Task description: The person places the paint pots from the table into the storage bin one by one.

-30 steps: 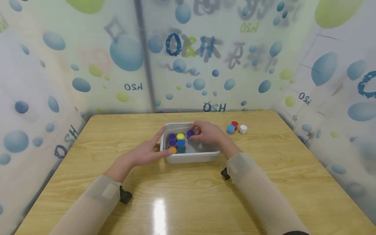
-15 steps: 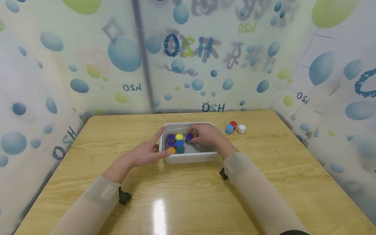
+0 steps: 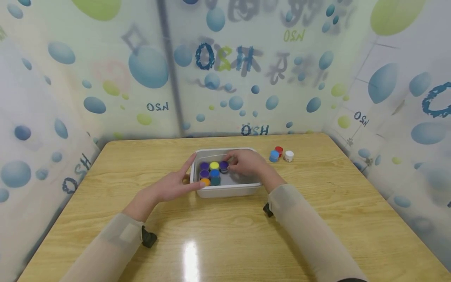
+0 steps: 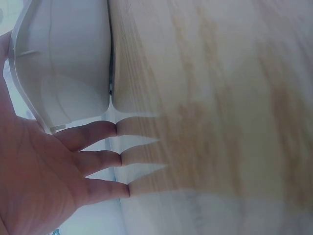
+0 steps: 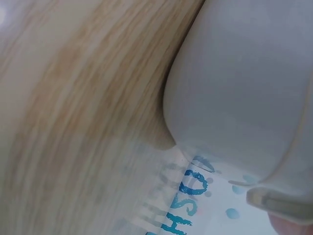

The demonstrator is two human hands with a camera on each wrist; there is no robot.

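Note:
My right hand (image 3: 244,161) reaches into a white plastic bin (image 3: 229,192) in the head view, pinching a small purple-lidded paint jar (image 3: 224,166) between thumb and index finger. The jar stands beside a yellow-lidded jar (image 3: 214,166). Further jars sit at the bin's left end: two purple, a blue (image 3: 215,173), a dark teal (image 3: 215,181) and an orange (image 3: 205,181). My left hand (image 3: 172,184) rests at the bin's left end, thumb over the front rim and index finger along the side. In the left wrist view, three of its fingers (image 4: 100,160) extend straight, tips at the table.
Behind the bin to the right, a light-blue jar (image 3: 274,156), a red jar (image 3: 279,151) and a white jar (image 3: 289,156) stand on the wooden table (image 3: 225,235). Patterned wall panels (image 3: 225,90) border the table at the back and both sides.
My right hand has lowered the purple-lidded jar and shifted it left, up to the yellow-lidded one. The left hand has kept its place on the bin.

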